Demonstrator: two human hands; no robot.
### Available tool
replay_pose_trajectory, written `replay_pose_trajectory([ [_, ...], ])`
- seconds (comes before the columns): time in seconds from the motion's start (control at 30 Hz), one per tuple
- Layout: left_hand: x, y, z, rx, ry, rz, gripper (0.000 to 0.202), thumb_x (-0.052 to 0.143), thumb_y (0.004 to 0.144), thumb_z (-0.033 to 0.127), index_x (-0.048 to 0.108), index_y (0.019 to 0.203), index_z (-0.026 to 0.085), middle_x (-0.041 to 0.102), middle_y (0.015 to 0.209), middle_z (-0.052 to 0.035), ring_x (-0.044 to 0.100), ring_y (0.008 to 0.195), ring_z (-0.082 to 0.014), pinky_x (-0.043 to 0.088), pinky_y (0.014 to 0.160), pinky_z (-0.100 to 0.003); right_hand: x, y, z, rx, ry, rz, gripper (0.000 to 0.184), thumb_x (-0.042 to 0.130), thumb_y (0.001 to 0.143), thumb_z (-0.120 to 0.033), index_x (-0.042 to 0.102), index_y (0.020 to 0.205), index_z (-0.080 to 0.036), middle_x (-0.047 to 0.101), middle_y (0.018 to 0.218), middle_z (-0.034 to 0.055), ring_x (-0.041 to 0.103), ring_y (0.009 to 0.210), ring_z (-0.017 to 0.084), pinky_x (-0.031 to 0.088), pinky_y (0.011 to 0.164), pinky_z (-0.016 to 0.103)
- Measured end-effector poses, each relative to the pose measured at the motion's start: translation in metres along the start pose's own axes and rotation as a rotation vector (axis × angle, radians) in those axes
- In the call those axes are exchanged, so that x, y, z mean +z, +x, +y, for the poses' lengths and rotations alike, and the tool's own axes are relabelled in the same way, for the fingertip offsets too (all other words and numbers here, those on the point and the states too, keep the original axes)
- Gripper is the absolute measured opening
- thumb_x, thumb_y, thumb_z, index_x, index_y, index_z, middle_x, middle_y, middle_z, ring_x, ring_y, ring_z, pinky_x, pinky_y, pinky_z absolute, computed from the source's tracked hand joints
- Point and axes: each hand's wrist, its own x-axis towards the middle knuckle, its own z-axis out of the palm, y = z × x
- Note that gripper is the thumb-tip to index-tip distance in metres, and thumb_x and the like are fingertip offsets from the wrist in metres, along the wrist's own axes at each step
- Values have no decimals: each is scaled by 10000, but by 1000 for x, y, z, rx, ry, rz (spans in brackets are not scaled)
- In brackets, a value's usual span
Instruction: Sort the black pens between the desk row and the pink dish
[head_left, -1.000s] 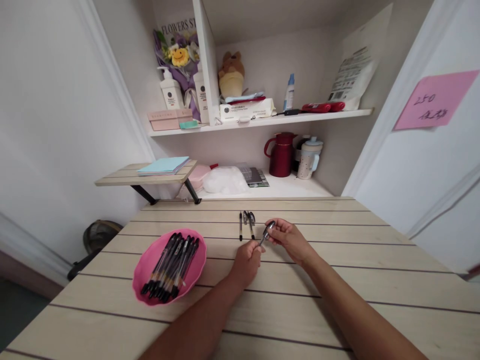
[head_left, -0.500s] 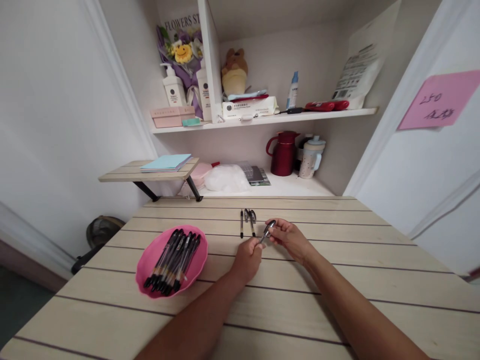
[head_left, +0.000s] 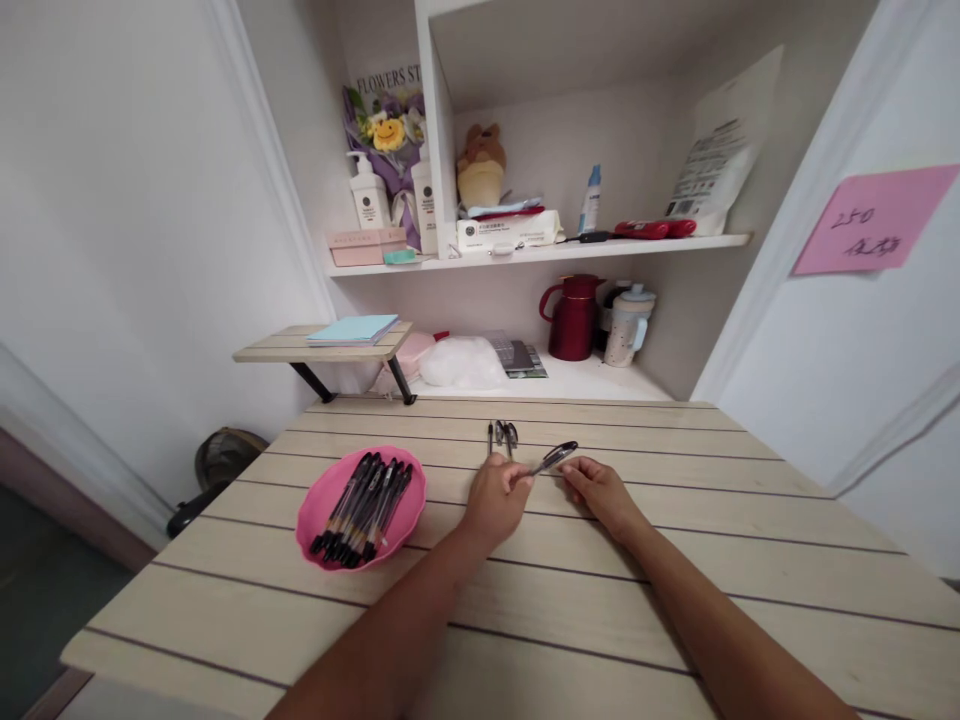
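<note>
My left hand [head_left: 499,500] is closed around the lower end of a black-capped pen [head_left: 556,457], which slants up to the right. Just below the capped end is my right hand [head_left: 604,492], its thumb and fingertips pinched together; whether anything small is between them I cannot make out. Beyond my left hand, a slim pen [head_left: 490,438] and dark shiny pen caps [head_left: 511,436] lie on the table, partly hidden by that hand. To the left, a pink scalloped bowl [head_left: 414,512] holds a pile of black-ended clear pens [head_left: 364,508].
The slatted wooden table [head_left: 600,620] meets a white shelf unit at the back. A small raised stand [head_left: 277,345] carries blue paper [head_left: 354,329]. Behind are a plastic bag [head_left: 463,362], a red jug [head_left: 574,320] and a pale cup [head_left: 626,328].
My right hand has come off the pen's capped end and moved a little right and down. The pen in my left hand now tilts flatter, and the view has shifted slightly.
</note>
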Motion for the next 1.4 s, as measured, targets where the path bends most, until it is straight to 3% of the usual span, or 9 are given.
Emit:
replay_pose_trajectory([
  [0.17, -74, 2, 16, -19, 290, 73, 239, 501, 749, 277, 682, 888, 208, 589, 803, -32, 530, 746, -153, 382, 672, -239, -3, 0, 6, -5, 4, 0, 330, 594, 649, -476, 573, 768, -169, 481, 459, -45, 353, 371, 69, 243, 356, 199],
  [0.3, -141, -15, 6, -173, 564, 124, 216, 485, 760, 301, 672, 790, 199, 640, 814, -33, 550, 762, -162, 361, 666, -242, -6, 3, 15, -11, -29, 4, 300, 606, 650, -432, 586, 784, -164, 489, 463, -39, 354, 383, 71, 251, 365, 205],
  [0.47, -170, -48, -23, -502, 840, 12, 195, 481, 744, 299, 647, 702, 206, 666, 737, -54, 577, 698, -188, 346, 585, -258, -8, 5, 21, 6, -57, -13, 300, 602, 660, -418, 599, 822, -166, 497, 469, -36, 367, 389, 79, 262, 375, 214],
  [0.77, -156, -61, -47, -570, 927, -19, 150, 498, 710, 241, 632, 761, 198, 676, 841, -101, 608, 777, -227, 390, 615, -277, -2, -3, 8, -12, -59, 31, 302, 608, 635, -416, 585, 782, -152, 507, 497, -34, 387, 405, 73, 272, 381, 198],
  [0.93, -159, -56, -39, -531, 925, 1, 207, 479, 744, 315, 620, 830, 190, 665, 883, -109, 602, 816, -240, 403, 648, -296, -2, -2, 10, -45, -147, 29, 305, 545, 678, -434, 584, 794, -154, 472, 465, -48, 380, 396, 81, 282, 392, 208],
  [1.03, -151, -50, -25, -422, 789, 29, 226, 454, 767, 333, 622, 806, 188, 662, 871, -92, 596, 795, -217, 401, 657, -287, 2, -1, 2, -79, -389, 44, 277, 490, 716, -431, 587, 730, -172, 509, 472, -29, 432, 430, 107, 327, 439, 227],
  [1.2, -96, -33, -8, -209, 156, -86, 166, 499, 713, 260, 636, 745, 172, 656, 758, -33, 569, 729, -159, 406, 654, -244, 36, 8, -26, -72, -912, 11, 317, 432, 762, -416, 591, 617, -184, 649, 654, 52, 581, 652, 166, 387, 580, 241],
  [1.3, -48, -22, -9, -458, -414, -96, 118, 550, 654, 232, 608, 726, 158, 567, 586, 19, 499, 533, -99, 380, 527, -211, 63, 17, -36, -35, -992, 23, 337, 449, 750, -451, 620, 682, -169, 671, 759, 112, 607, 746, 216, 395, 617, 275],
  [1.4, -10, -16, -14, -532, -545, -99, 133, 534, 644, 203, 557, 766, 157, 494, 527, 49, 448, 438, -67, 346, 449, -185, 80, 25, -38, -4, -1050, 38, 356, 465, 739, -451, 634, 783, -140, 667, 832, 162, 613, 800, 253, 406, 640, 309],
])
